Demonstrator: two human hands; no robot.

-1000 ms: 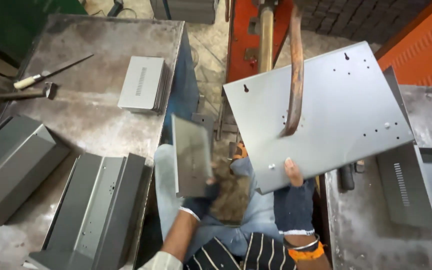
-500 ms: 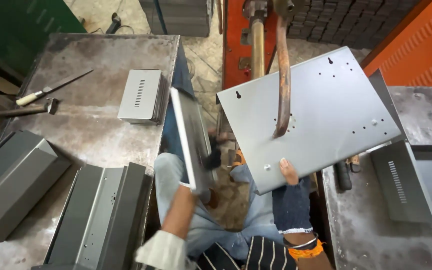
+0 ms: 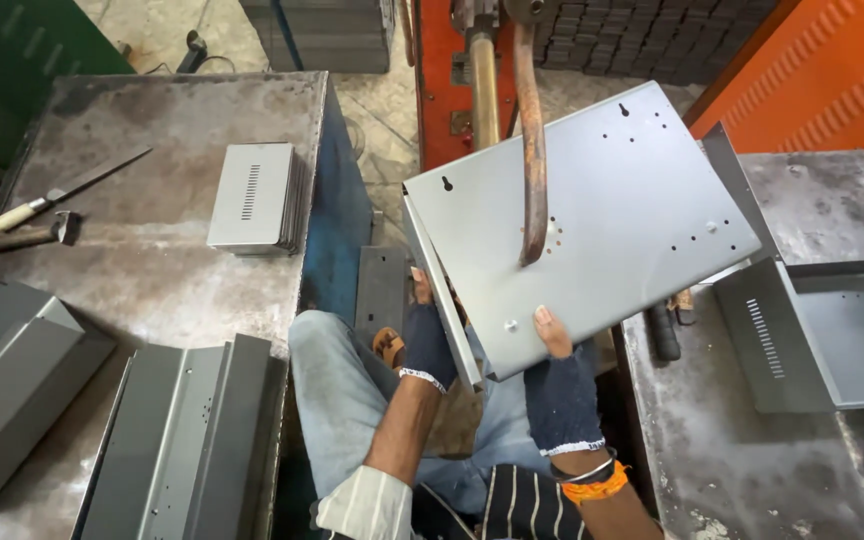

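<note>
Both gloved hands pinch the grey sheet-metal panel [image 3: 602, 220], left hand [image 3: 430, 345] at seven o'clock, right hand [image 3: 557, 375] at six, under the copper welding arm [image 3: 530, 140].

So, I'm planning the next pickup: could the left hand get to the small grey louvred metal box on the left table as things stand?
Probably not at once: the left hand is holding a narrow grey side panel. The box itself lies uncovered.
</note>
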